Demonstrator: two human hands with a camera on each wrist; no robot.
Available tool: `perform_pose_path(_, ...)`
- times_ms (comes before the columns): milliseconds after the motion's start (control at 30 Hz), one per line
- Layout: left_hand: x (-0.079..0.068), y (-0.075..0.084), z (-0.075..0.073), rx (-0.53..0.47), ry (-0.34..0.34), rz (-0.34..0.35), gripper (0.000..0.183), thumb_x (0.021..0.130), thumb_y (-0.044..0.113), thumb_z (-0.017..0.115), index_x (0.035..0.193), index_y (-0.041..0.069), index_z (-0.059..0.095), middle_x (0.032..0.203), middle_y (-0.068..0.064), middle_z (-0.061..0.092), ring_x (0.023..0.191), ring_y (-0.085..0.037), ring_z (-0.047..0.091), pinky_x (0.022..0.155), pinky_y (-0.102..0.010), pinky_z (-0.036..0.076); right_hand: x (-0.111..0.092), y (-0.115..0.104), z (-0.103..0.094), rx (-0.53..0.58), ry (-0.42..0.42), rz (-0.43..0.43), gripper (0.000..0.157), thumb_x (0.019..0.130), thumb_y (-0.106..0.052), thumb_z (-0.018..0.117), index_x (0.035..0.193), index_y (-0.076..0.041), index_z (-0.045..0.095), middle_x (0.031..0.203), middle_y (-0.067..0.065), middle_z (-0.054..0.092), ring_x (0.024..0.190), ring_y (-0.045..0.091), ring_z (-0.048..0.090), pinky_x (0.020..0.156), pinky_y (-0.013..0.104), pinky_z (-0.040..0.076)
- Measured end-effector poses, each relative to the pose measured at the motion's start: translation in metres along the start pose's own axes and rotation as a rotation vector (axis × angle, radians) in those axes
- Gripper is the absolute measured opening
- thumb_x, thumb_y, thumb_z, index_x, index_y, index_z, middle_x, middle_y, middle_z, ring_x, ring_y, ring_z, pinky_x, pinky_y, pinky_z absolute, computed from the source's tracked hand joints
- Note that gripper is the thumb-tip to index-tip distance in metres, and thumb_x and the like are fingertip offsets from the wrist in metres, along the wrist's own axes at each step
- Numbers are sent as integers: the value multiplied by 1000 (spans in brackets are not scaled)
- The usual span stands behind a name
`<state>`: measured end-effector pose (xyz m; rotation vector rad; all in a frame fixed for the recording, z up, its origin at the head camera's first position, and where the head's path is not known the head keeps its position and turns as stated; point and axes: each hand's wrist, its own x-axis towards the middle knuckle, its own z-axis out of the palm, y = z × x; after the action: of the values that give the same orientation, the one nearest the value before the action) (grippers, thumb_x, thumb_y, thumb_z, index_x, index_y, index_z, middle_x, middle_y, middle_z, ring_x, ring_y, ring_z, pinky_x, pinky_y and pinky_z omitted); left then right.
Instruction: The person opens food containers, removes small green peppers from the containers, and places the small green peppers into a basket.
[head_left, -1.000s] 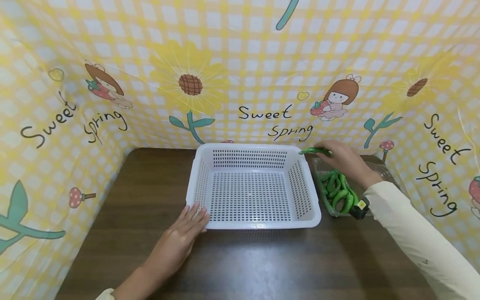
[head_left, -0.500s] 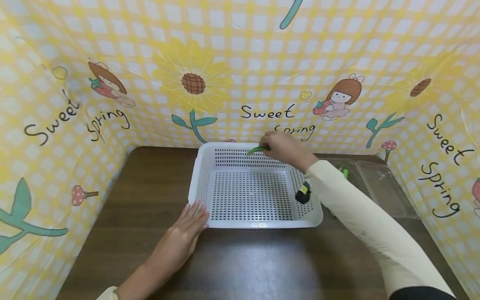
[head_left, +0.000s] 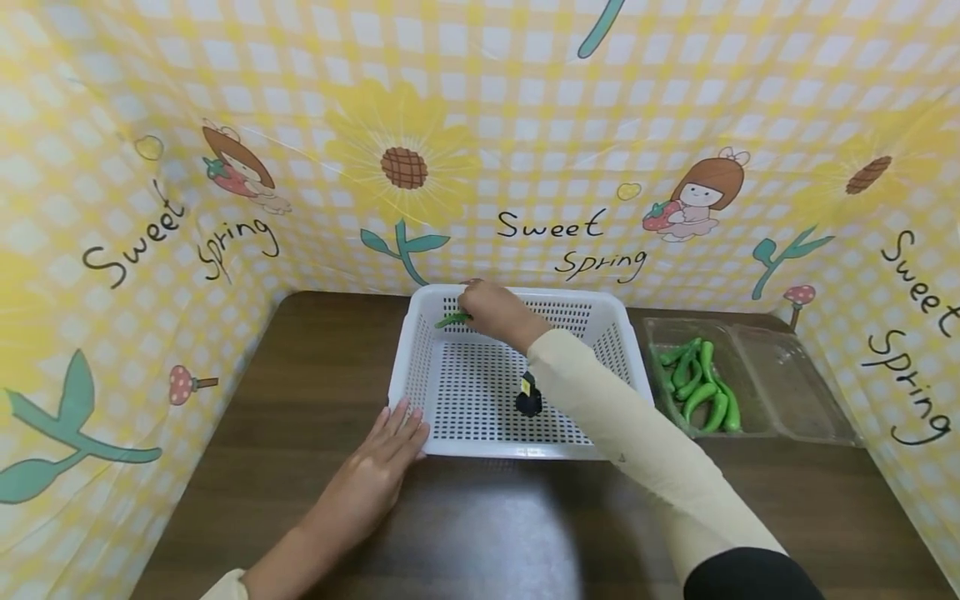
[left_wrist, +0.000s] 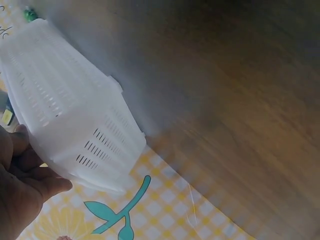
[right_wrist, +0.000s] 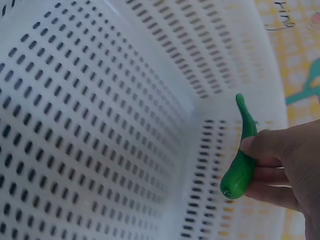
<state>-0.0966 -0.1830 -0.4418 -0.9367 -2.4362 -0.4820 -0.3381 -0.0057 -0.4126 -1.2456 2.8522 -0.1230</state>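
In the head view my right hand (head_left: 498, 312) is over the far left part of a white plastic basket (head_left: 525, 451). It pinches a green chili pepper (head_left: 452, 319) between thumb and fingers. The right wrist view shows the pepper (right_wrist: 241, 172) smooth and thick at one end, thin at the other, held above the basket's floor. My left hand (head_left: 371, 467) holds the basket's near left corner, its fingers lying over the rim. In the left wrist view that hand (left_wrist: 25, 185) touches the rim of the basket (left_wrist: 75, 125), seen from outside.
To the right, a clear plastic box (head_left: 757, 433) holds several green peppers (head_left: 701, 383), its transparent lid (head_left: 798, 383) folded open beside it. A dark wooden table (head_left: 322, 367) bears everything. Yellow checked cloth (head_left: 465, 125) stands behind and at both sides.
My right hand has carried the pepper leftward from beside the clear box, across the basket to its far left. The left hand has stayed on the near left corner.
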Motion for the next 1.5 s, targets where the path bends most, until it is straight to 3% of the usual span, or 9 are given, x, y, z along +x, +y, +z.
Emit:
perform_pose_path(133, 0, 1, 1, 0, -14, -12, 38, 97, 18, 31, 116, -6, 54, 122, -21, 47, 118, -36, 39, 98, -48, 32, 2, -6, 15, -18, -50, 42, 7, 82, -13, 63, 88, -11, 66, 79, -3, 59, 68, 8, 53, 64, 22, 47)
perform_pose_path(400, 2, 0, 1, 18, -20, 9, 42, 98, 20, 27, 114, -7, 55, 117, -22, 52, 117, -35, 42, 98, -48, 33, 0, -4, 37, -122, -76, 90, 10, 86, -10, 56, 90, -12, 66, 83, -1, 61, 74, 10, 55, 70, 24, 48)
perform_pose_path(633, 2, -3, 1, 28, -34, 19, 40, 98, 18, 28, 115, -7, 54, 119, -22, 51, 117, -32, 42, 98, -48, 33, 1, -3, 49, -284, -31, -10, 11, 84, -10, 59, 91, -14, 67, 92, 1, 60, 83, 14, 56, 80, 27, 49)
perform_pose_path(833, 1, -5, 1, 43, -18, 31, 42, 99, 19, 25, 116, -7, 53, 118, -22, 52, 116, -32, 43, 98, -48, 34, 0, -6, 50, -356, 10, -32, 12, 84, -9, 59, 92, -15, 66, 94, 2, 59, 83, 15, 57, 74, 28, 51)
perform_pose_path(967, 1, -5, 0, 50, -6, 38, 43, 99, 19, 25, 115, -7, 55, 117, -22, 53, 115, -32, 45, 97, -48, 35, -3, -4, 34, -370, 12, -16, 14, 84, -12, 59, 96, -16, 64, 96, 1, 60, 84, 14, 57, 70, 27, 52)
perform_pose_path(1133, 1, -5, -1, 58, 2, 44, 43, 99, 19, 24, 114, -7, 55, 116, -22, 53, 114, -32, 45, 96, -48, 36, -20, 19, -9, -379, 58, 16, 13, 86, -13, 55, 97, -15, 62, 91, 0, 58, 74, 13, 53, 54, 22, 48)
perform_pose_path(1267, 2, -5, 0, 64, 40, 63, 43, 99, 18, 24, 111, -8, 56, 114, -23, 54, 112, -34, 47, 94, -48, 38, -53, 57, -44, -353, 160, 7, 12, 88, -12, 50, 92, -9, 61, 85, 3, 57, 66, 13, 49, 49, 19, 45)
perform_pose_path(1333, 2, -4, 1, 66, 54, 76, 43, 99, 17, 25, 111, -9, 57, 114, -23, 54, 111, -34, 48, 93, -49, 39, -75, 79, -58, -333, 198, 21, 12, 88, -13, 50, 91, -8, 61, 85, 4, 57, 66, 15, 50, 48, 23, 46)
perform_pose_path(1500, -1, -1, 2, 71, 61, 83, 42, 98, 17, 26, 111, -9, 56, 116, -23, 53, 111, -34, 48, 92, -49, 39, -132, 133, -74, -325, 256, 68, 9, 86, -12, 55, 83, -8, 62, 79, 5, 56, 66, 22, 53, 49, 35, 46)
